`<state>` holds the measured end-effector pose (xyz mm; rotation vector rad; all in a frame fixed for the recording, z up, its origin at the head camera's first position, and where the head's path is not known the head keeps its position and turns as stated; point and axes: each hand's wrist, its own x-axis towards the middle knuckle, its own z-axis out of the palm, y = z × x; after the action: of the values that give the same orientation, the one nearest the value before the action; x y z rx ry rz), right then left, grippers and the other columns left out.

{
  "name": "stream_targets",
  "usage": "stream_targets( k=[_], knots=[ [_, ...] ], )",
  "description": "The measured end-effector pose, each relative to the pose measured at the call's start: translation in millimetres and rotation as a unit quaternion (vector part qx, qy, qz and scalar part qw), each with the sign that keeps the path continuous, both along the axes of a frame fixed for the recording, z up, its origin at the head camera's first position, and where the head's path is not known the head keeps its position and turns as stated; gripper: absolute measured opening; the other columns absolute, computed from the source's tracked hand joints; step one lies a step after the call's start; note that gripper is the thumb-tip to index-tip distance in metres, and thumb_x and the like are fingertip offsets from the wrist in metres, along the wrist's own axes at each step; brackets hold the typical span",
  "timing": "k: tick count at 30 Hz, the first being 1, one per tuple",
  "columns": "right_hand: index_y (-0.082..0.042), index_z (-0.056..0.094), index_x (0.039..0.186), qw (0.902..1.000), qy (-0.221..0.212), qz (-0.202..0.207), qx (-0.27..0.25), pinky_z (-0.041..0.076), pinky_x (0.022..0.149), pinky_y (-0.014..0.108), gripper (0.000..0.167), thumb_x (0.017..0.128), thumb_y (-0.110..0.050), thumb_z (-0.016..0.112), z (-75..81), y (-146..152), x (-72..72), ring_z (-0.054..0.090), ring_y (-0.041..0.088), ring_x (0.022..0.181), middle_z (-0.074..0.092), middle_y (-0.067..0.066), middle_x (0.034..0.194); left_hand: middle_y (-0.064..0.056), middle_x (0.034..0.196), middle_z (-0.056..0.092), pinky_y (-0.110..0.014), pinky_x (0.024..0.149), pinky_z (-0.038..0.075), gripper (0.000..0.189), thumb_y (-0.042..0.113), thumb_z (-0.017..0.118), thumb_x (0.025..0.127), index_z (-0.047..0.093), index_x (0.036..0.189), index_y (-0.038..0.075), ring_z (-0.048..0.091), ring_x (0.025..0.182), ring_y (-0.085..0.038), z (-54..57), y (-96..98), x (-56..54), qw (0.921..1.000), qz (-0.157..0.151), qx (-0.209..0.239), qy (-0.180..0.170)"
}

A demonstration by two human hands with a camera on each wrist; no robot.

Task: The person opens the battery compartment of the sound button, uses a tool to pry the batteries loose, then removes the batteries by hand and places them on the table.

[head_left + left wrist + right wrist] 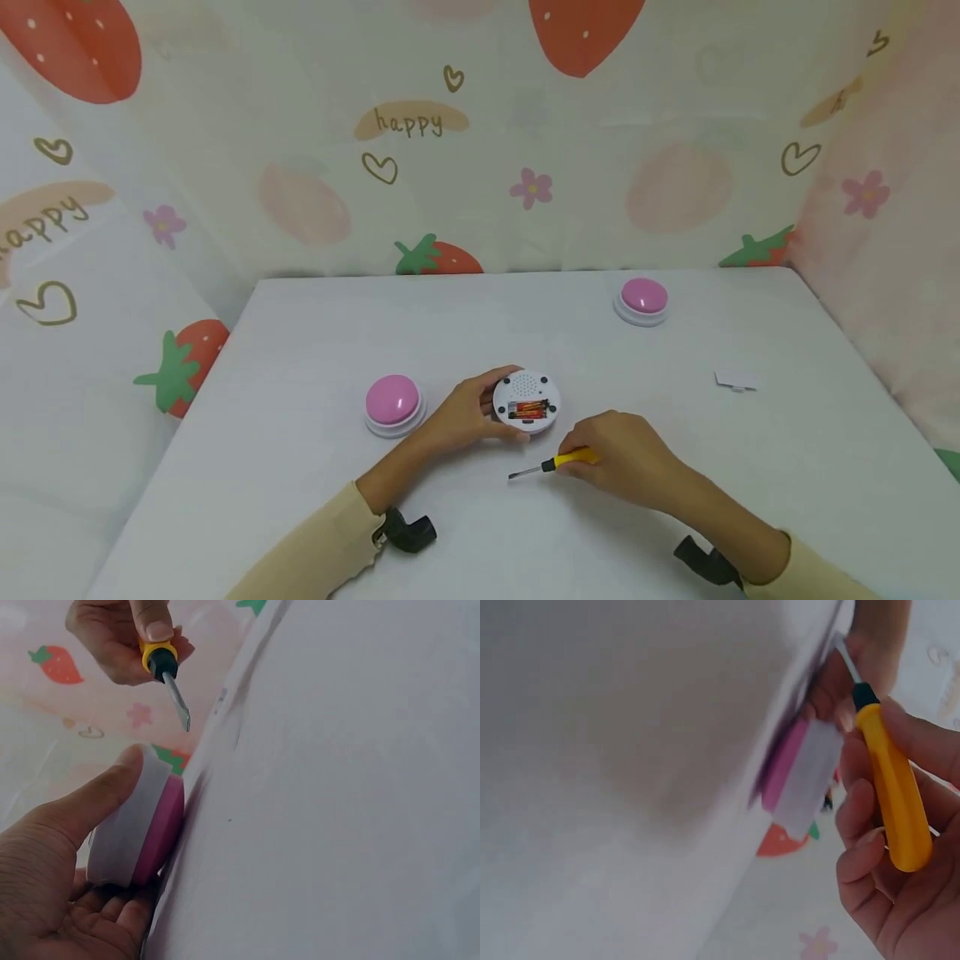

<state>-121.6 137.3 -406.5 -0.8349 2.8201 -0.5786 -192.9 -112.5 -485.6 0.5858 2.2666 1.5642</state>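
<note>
screwdriver handle (898,799): smooth plastic | shaft (176,701): shiny metal | held device (525,392): smooth plastic | button domes (393,399): glossy plastic

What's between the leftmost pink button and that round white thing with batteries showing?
In the head view, the left hand lies between the pink button and the round white thing, which it grips by the edge.

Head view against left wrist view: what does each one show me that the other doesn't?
Only the head view: the batteries in the white underside of the held device, the near pink button and far pink button on the table, and a small white piece at the right.

Only the left wrist view: the held device's pink dome.

Both: the left hand holding the device, and the right hand gripping the yellow screwdriver.
</note>
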Motion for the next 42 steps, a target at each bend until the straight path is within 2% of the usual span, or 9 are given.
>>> stream_targets(
  k=[14,23,31,37,42],
  knots=[
    [-0.016,0.081,0.088,0.9969,0.045,0.064,0.003,0.054,0.067,0.024,0.01,0.081,-0.02,0.087,-16.1,-17.9,1.7,0.06,0.003,0.074,0.072,-0.012,0.08,-0.006,0.15,0.051,-0.029,0.106,0.046,0.091,0.018,0.092,0.076,0.045,0.153,0.017,0.055,0.132,-0.021,-0.7,0.0,-2.4,1.0,-0.003,0.002,0.003],
    [-0.016,0.081,0.09,0.9946,0.036,0.086,0.046,0.055,0.068,0.024,0.015,0.08,-0.025,0.088,-19.0,-24.4,-1.8,0.057,0.006,0.073,0.069,-0.009,0.081,-0.007,0.149,0.052,-0.027,0.105,0.047,0.09,0.016,0.091,0.077,0.045,0.153,0.015,0.056,0.131,-0.021,0.8,-0.2,-2.7,1.0,-0.006,0.006,0.005],
    [-0.016,0.081,0.089,0.9932,0.036,0.095,0.057,0.054,0.068,0.022,0.016,0.078,-0.025,0.089,-26.1,-28.9,-4.4,0.055,0.006,0.074,0.069,-0.007,0.081,-0.007,0.148,0.053,-0.028,0.105,0.047,0.09,0.015,0.092,0.076,0.045,0.153,0.015,0.056,0.13,-0.022,-0.2,-0.3,-1.9,0.9999,-0.003,0.01,-0.001],
    [-0.016,0.081,0.089,0.9926,0.036,0.099,0.062,0.054,0.068,0.021,0.017,0.078,-0.025,0.09,-25.0,-29.6,-5.1,0.055,0.006,0.074,0.069,-0.008,0.08,-0.008,0.149,0.052,-0.029,0.106,0.047,0.09,0.015,0.091,0.076,0.045,0.153,0.015,0.055,0.131,-0.022,0.2,0.3,-1.3,0.9999,-0.001,0.009,-0.005],
    [-0.017,0.081,0.089,0.9919,0.055,0.103,0.05,0.055,0.067,0.023,0.015,0.078,-0.024,0.09,-19.2,-27.1,-6.9,0.061,0.007,0.079,0.072,-0.009,0.084,-0.008,0.148,0.053,-0.027,0.105,0.047,0.091,0.012,0.092,0.075,0.045,0.153,0.014,0.056,0.131,-0.021,0.5,0.5,-2.0,0.9999,-0.003,0.015,-0.006]
  ],
)
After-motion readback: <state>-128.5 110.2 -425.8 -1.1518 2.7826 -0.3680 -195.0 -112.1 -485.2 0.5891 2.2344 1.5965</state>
